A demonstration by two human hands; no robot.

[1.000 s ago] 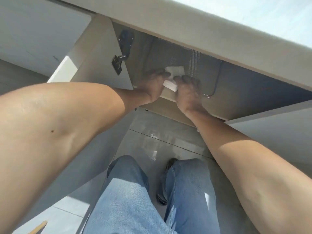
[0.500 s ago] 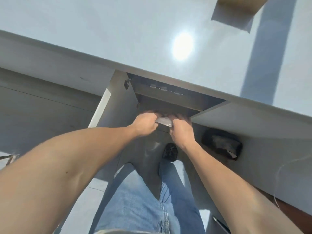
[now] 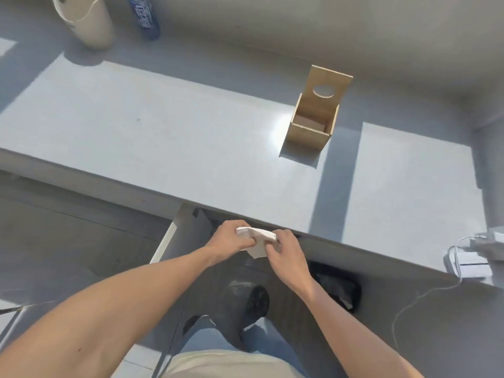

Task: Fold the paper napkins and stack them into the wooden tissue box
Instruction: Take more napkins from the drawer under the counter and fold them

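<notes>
A small stack of white paper napkins (image 3: 257, 236) sits between my two hands, just below the front edge of the grey counter (image 3: 191, 148). My left hand (image 3: 229, 240) grips its left end and my right hand (image 3: 286, 253) grips its right end, with one napkin corner hanging down. The wooden tissue box (image 3: 313, 124) stands on the counter at the far right, open at the top, its lid with an oval hole tilted up behind it. Its inside looks bare wood.
A cream cylinder (image 3: 87, 20) and a blue bottle (image 3: 146, 17) stand at the counter's back left. White devices with a cable (image 3: 469, 260) lie at the right edge. Below the counter an open cabinet door (image 3: 166, 238) stands to my left; a dark bag (image 3: 335, 287) lies inside.
My head has risen from under the counter, so the counter top and box have come into view. Both hands have drawn the napkin stack out of the cabinet and up toward the counter edge.
</notes>
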